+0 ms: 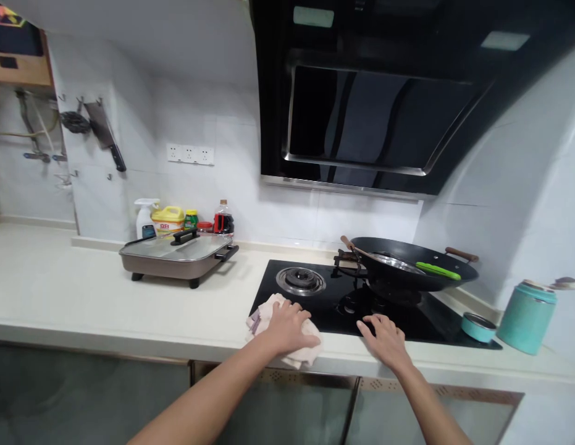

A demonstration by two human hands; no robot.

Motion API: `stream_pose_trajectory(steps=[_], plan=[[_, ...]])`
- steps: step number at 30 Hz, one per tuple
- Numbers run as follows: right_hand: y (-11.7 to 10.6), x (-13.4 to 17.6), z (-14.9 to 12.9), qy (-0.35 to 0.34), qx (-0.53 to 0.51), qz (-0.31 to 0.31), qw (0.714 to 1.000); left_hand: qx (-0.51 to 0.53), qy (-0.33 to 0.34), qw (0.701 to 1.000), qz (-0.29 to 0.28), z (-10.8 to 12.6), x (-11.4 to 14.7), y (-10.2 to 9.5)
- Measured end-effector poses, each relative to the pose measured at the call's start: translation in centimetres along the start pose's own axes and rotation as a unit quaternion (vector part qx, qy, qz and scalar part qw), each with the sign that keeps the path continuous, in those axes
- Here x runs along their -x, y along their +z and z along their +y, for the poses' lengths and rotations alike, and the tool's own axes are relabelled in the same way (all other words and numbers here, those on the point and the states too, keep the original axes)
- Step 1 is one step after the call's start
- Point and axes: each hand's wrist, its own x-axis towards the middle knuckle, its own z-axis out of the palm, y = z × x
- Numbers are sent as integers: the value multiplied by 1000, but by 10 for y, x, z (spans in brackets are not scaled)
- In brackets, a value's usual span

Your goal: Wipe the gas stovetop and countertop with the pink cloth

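Note:
My left hand (289, 329) is pressed down over a pale pink cloth (299, 356), its fingers curled onto the bunched fabric. The cloth lies across the front left corner of the black glass cooktop (331, 315) and the counter edge. To the right, my right hand (385, 339) hovers or rests at the cooktop's front edge, beside the knobs (348, 305). Its fingers are loosely bent and apart, and nothing is in them. Behind my left hand is the bare left burner (301, 281). A black wok (393, 278) stands on the right burner, with a green-handled utensil (438, 270) and a shiny metal lid or pan inside.
Left on the counter (83, 290) stands a lidded electric pan (171, 262), with bottles and a spray bottle (146, 219) behind it. A teal canister (528, 316) and its lid (478, 327) sit at right. The range hood (361, 123) overhangs the cooktop; a cleaver (102, 130) hangs at left.

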Motion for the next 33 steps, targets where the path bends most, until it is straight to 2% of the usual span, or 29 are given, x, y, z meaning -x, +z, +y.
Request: stream_pose_trajectory(steps=[3,7,9,11,15,22,26,30,33], plan=[[5,-2,-1,21,26,-22,999,5,-31,999,6,27,-14,12],[10,-4,2,50,56,-38,996,33,-38,999,-2,68,-30,32],[11,-4,4,49,58,-39,996,53,-47,997,-7,80,-34,40],[10,-4,5,45,59,-40,996,71,-63,995,-9,83,-35,43],[9,-2,7,34,55,-28,998,73,-106,992,-11,57,-24,35],[11,0,8,27,64,-22,997,-4,-219,975,35,-36,30,8],[11,0,6,37,75,-39,996,-39,-246,967,49,-79,62,-9],[11,0,5,36,87,-47,994,-54,-273,960,38,-96,83,-26],[12,1,5,37,93,-57,993,-95,-289,950,68,-95,99,-32]])
